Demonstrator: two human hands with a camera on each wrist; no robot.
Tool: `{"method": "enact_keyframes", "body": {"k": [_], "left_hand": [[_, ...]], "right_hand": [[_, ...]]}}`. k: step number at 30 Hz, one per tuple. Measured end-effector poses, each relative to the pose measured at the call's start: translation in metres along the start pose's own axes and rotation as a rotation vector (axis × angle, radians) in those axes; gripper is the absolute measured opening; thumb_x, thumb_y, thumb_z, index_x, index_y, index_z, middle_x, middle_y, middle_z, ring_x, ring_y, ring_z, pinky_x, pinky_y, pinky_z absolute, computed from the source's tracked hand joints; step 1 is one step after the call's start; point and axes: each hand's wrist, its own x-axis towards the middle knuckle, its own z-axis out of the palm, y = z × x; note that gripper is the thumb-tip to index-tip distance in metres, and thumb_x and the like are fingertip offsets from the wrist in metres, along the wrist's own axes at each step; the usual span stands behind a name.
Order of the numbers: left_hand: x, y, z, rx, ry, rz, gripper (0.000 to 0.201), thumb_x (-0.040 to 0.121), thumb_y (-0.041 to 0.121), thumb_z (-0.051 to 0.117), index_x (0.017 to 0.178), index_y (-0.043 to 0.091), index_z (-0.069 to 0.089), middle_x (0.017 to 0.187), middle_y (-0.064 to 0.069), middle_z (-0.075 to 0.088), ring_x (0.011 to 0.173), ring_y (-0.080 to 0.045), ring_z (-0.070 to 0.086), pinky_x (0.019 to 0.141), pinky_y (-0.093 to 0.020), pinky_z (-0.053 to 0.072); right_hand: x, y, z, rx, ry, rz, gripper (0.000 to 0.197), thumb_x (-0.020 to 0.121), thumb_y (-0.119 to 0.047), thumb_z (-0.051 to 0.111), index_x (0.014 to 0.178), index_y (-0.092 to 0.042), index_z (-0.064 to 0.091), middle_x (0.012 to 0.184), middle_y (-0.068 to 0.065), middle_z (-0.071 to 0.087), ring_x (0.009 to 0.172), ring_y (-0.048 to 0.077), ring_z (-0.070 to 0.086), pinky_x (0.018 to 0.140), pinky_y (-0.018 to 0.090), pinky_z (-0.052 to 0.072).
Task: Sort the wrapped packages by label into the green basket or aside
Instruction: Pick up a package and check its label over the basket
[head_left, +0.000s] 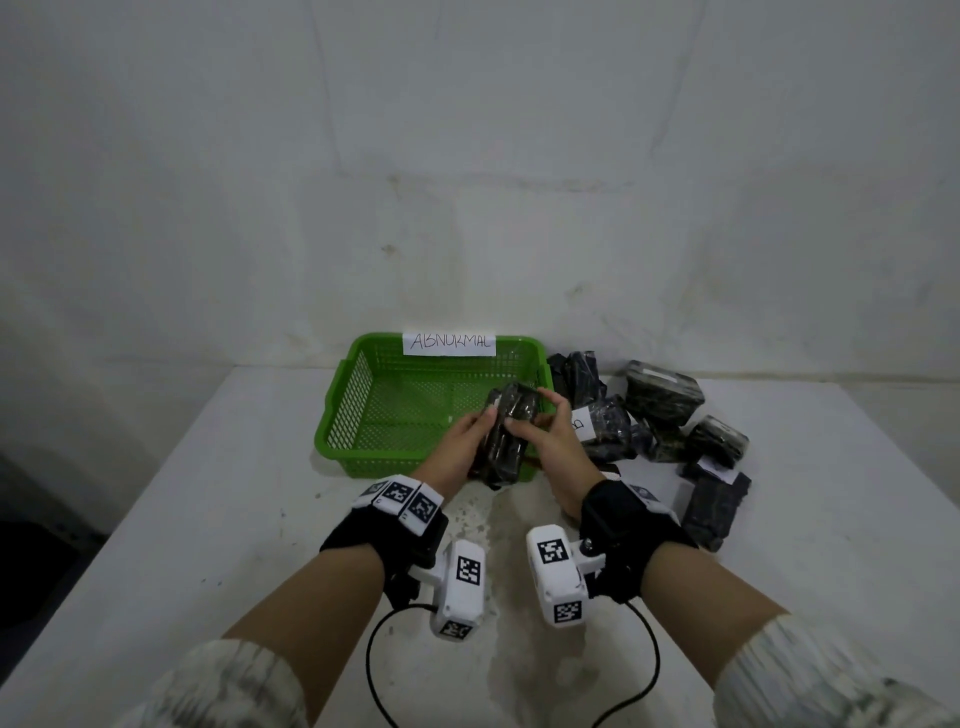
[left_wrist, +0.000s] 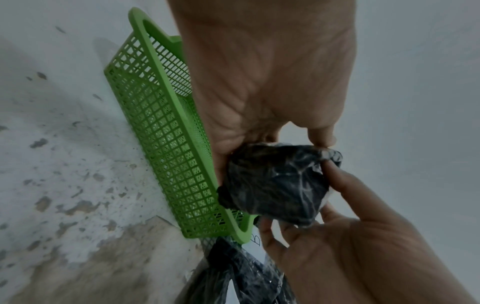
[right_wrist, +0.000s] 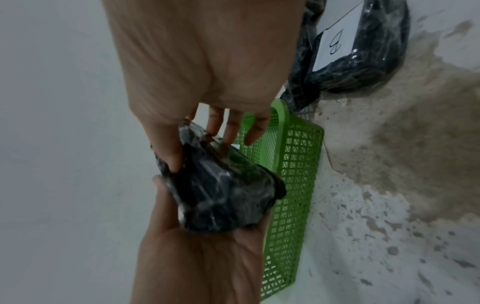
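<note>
Both hands hold one dark plastic-wrapped package (head_left: 504, 441) just above the front right corner of the green basket (head_left: 363, 405). My left hand (head_left: 475, 431) grips its left side and underside, thumb on top. My right hand (head_left: 535, 415) pinches its far right end between thumb and fingers. In the left wrist view the package (left_wrist: 275, 185) sits between my left hand (left_wrist: 272, 139) and the right hand (left_wrist: 337, 226). The right wrist view shows my right hand (right_wrist: 202, 144) on the package (right_wrist: 223, 191), with a scrap of white label I cannot read.
The basket carries a paper sign reading ABNORMAL (head_left: 449, 343) on its far rim. Several dark wrapped packages (head_left: 665, 410) lie piled to its right, one with a white label marked B (right_wrist: 335, 43). The worn white table (head_left: 208, 519) ends at a wall behind.
</note>
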Motion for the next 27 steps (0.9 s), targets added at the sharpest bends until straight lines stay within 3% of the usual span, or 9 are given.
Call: {"method": "enact_keyframes", "body": {"k": [3,5,8,11,14,17,21,24,27], "left_hand": [[0.002,0.002,0.004,-0.012,0.033,-0.003,0.029,0.098,0.033,0.042,0.113,0.009,0.049,0.105,-0.006,0.060,0.097,-0.018,0.058,0.087,-0.039,0.049],[0.002,0.003,0.005,0.038,0.039,0.000,0.029,0.097,0.033,0.043,0.114,0.010,0.048,0.103,-0.003,0.060,0.096,-0.015,0.057,0.086,-0.036,0.048],[0.002,0.006,0.006,0.100,0.054,0.014,0.031,0.097,0.030,0.044,0.120,0.010,0.048,0.101,0.001,0.058,0.095,-0.014,0.056,0.075,-0.028,0.047],[0.002,0.009,0.005,0.091,0.073,0.037,0.041,0.095,0.030,0.049,0.132,0.013,0.041,0.111,-0.002,0.056,0.106,-0.021,0.054,0.087,-0.037,0.047],[0.001,0.012,0.007,0.113,0.060,0.034,0.046,0.092,0.027,0.055,0.134,0.019,0.038,0.116,-0.008,0.055,0.105,-0.022,0.056,0.095,-0.043,0.047],[0.002,0.015,0.008,0.140,0.099,0.052,0.045,0.092,0.014,0.056,0.134,0.013,0.039,0.115,-0.017,0.052,0.100,-0.024,0.056,0.083,-0.037,0.051],[0.003,0.015,0.007,0.126,0.154,0.079,0.042,0.092,0.008,0.053,0.133,0.007,0.040,0.107,-0.014,0.055,0.086,-0.017,0.057,0.071,-0.027,0.050],[0.003,0.015,0.005,0.141,0.126,0.056,0.044,0.091,0.012,0.057,0.133,0.010,0.043,0.119,-0.020,0.056,0.099,-0.025,0.058,0.084,-0.039,0.052],[0.000,0.016,0.007,0.168,0.079,0.024,0.042,0.091,0.009,0.056,0.132,0.013,0.044,0.120,-0.018,0.056,0.107,-0.028,0.058,0.091,-0.044,0.050]], "right_hand": [[-0.002,0.002,0.008,-0.050,-0.047,0.061,0.082,0.070,-0.067,0.066,0.141,-0.044,0.031,0.141,0.005,0.044,0.124,0.023,0.052,0.103,0.049,0.045],[-0.003,0.001,0.010,-0.076,-0.074,0.077,0.083,0.071,-0.080,0.053,0.142,-0.049,0.025,0.148,0.002,0.039,0.131,0.023,0.046,0.107,0.053,0.040],[-0.007,-0.008,0.012,-0.067,-0.010,0.017,0.049,0.097,-0.054,0.034,0.140,-0.031,0.027,0.140,0.005,0.047,0.126,0.022,0.050,0.105,0.047,0.043],[-0.006,-0.008,0.013,-0.092,0.032,-0.032,0.037,0.102,-0.041,0.033,0.136,-0.027,0.029,0.139,0.011,0.048,0.125,0.025,0.050,0.105,0.049,0.042],[-0.006,-0.005,0.015,-0.114,0.020,-0.019,0.040,0.103,-0.037,0.035,0.140,-0.027,0.025,0.141,0.013,0.045,0.126,0.028,0.048,0.106,0.050,0.041],[-0.002,-0.002,0.012,-0.090,-0.002,0.016,0.043,0.102,-0.034,0.037,0.143,-0.028,0.024,0.141,0.012,0.046,0.123,0.027,0.052,0.102,0.047,0.046],[-0.004,-0.004,0.006,-0.078,-0.096,0.040,0.052,0.100,-0.018,0.045,0.145,-0.029,0.022,0.129,0.005,0.053,0.106,0.014,0.060,0.085,0.031,0.053],[-0.006,-0.001,0.007,-0.111,-0.097,0.018,0.059,0.100,-0.015,0.045,0.150,-0.027,0.016,0.139,0.007,0.049,0.120,0.023,0.056,0.101,0.044,0.048],[-0.004,0.003,0.007,-0.077,-0.075,0.023,0.059,0.100,-0.015,0.044,0.150,-0.030,0.017,0.141,0.009,0.049,0.123,0.025,0.054,0.104,0.048,0.045]]}}
